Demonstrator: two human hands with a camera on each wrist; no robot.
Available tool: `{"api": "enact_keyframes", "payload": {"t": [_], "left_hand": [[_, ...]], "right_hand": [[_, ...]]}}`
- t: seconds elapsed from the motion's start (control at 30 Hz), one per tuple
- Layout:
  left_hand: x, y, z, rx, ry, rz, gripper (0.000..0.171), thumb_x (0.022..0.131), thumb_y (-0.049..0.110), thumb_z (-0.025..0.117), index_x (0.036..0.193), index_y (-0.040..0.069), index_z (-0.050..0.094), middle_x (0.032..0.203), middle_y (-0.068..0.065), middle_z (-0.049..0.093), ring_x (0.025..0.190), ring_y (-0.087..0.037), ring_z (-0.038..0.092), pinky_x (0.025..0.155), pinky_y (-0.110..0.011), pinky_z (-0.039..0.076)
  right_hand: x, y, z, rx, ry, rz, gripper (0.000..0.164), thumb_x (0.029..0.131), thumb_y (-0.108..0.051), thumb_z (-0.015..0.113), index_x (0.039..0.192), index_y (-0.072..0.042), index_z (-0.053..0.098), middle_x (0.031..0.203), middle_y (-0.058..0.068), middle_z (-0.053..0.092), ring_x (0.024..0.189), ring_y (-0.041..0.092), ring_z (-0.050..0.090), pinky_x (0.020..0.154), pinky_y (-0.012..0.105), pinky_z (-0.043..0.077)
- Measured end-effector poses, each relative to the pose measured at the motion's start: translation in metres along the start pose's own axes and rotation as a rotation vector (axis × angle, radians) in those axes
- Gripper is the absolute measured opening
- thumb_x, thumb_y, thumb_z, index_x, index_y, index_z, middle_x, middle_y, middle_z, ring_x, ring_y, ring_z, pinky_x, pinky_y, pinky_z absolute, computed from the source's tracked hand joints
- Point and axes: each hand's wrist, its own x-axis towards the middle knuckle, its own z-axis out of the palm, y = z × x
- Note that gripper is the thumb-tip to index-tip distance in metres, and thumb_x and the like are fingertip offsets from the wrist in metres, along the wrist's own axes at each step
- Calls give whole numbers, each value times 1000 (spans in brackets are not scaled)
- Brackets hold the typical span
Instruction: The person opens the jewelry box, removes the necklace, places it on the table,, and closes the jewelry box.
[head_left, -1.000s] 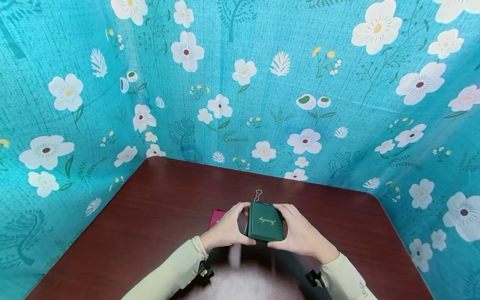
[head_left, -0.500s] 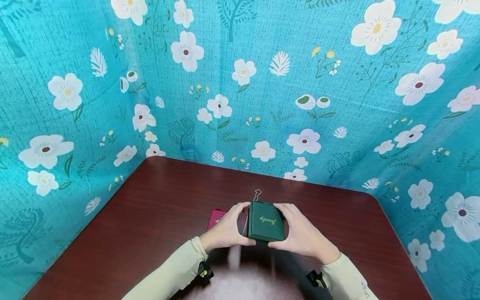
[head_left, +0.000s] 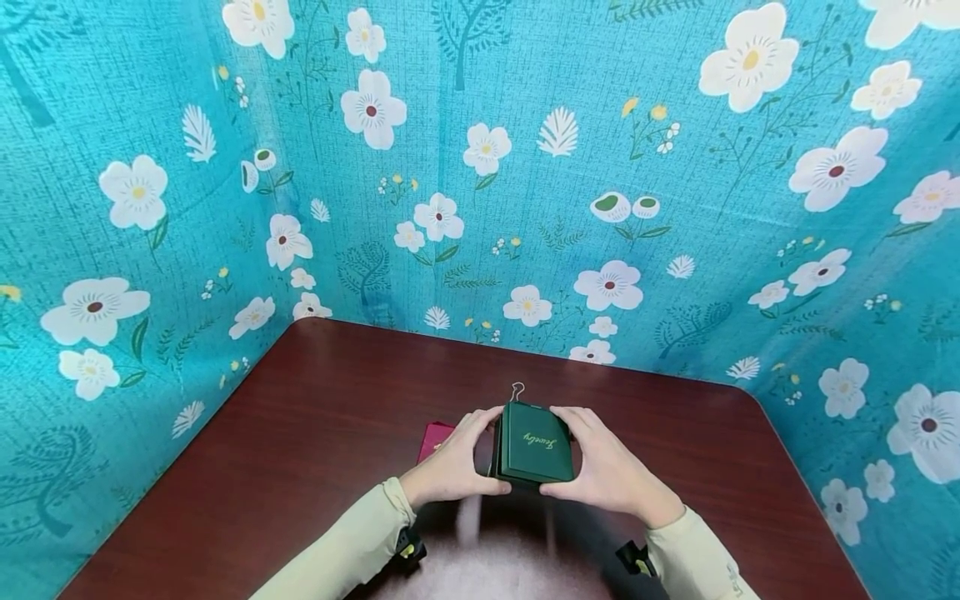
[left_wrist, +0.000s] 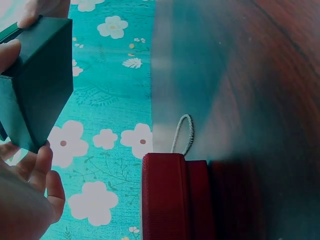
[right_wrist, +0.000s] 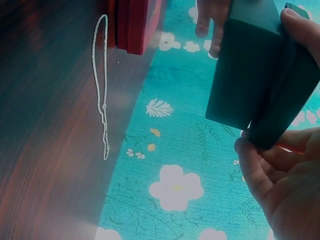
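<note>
A dark green jewelry box, its lid lettered "Jewelry" in gold, is held above the table between both hands. On its left side, my left hand grips it with thumb at the near edge and fingers at the far edge. The right hand holds the lid side the same way. Lid and base stand slightly parted in the right wrist view, with a narrow gap between them. What is inside the box is hidden.
A red box lies on the brown table, partly behind the left hand. Beside it lies a thin silvery chain necklace, partly hidden by the green box in the head view. A blue floral cloth hangs around the table.
The lid has shifted slightly right with the right hand, and more of the base shows at its left edge. The left hand stays almost in place.
</note>
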Motion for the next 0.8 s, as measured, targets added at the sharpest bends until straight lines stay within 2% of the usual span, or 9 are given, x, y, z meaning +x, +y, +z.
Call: {"api": "enact_keyframes", "payload": {"t": [0.2,0.53,0.63,0.8], "left_hand": [[-2,1,0,21,-11,-19,92,69,38,82,143,25,29,129,4,42,119,-25,39,90,-49,44],[-4,5,7,112,-3,-97,91,66,37,84,140,19,32,125,1,43,114,-22,42,87,-43,44],[-3,4,8,149,2,-80,92,66,38,84,140,16,33,128,1,43,116,-19,41,91,-41,43],[-1,2,9,228,31,3,94,63,38,86,137,9,37,132,1,43,120,-17,42,98,-40,39]], "right_hand": [[-4,3,-3,-2,23,6,99,65,-72,67,140,-13,39,130,-3,43,111,10,41,80,31,50],[-16,11,-8,-39,23,32,102,64,-68,72,141,-10,38,130,-1,43,111,12,41,82,37,50],[-22,17,-9,-60,32,29,101,63,-63,77,141,-11,38,130,-1,44,112,12,41,81,37,50],[-31,29,-10,-86,40,48,102,61,-54,84,141,-11,37,132,0,43,113,13,41,81,37,50]]}}
